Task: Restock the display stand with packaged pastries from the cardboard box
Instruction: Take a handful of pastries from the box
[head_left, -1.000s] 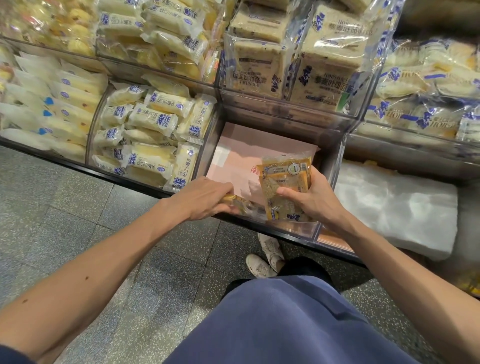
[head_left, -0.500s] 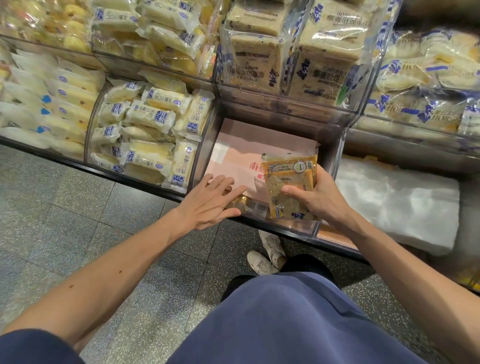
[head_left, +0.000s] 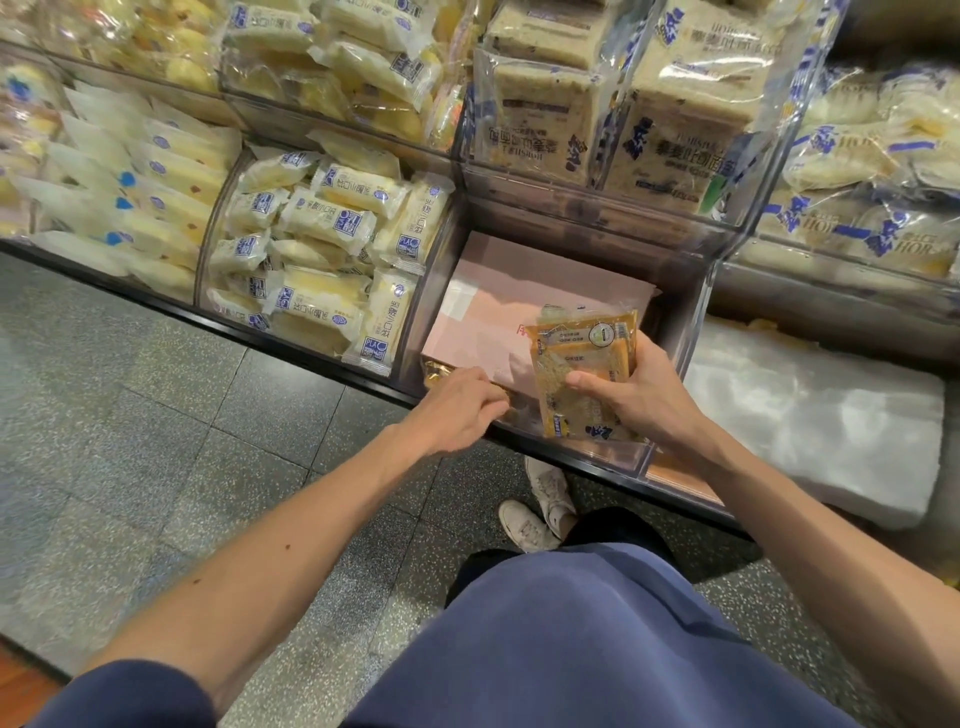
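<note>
Right hand (head_left: 641, 397), centre-right of frame: thumb and fingers clamp stacked orange-yellow plastic-wrapped pastry packets (head_left: 582, 364) over the clear plastic bin (head_left: 597, 453) lined with pink card (head_left: 498, 296). Left hand (head_left: 457, 410): fingers curled at a gold packet (head_left: 441, 371) by the bin front; grip unclear. Step, judged: filling this bin. Next: set the stack down flat.

**Head view.** Single view from a wide-angle camera worn on the person's head. It faces forward and steeply down over the person's own torso (head_left: 597, 649); both forearms (head_left: 260, 545) enter from the lower edge. The display stand (head_left: 582, 213) fills the upper frame, near; the right hand (head_left: 644, 400) and its packaged pastry (head_left: 582, 374) lie close to centre, the floor (head_left: 156, 415) at lower left.
</note>
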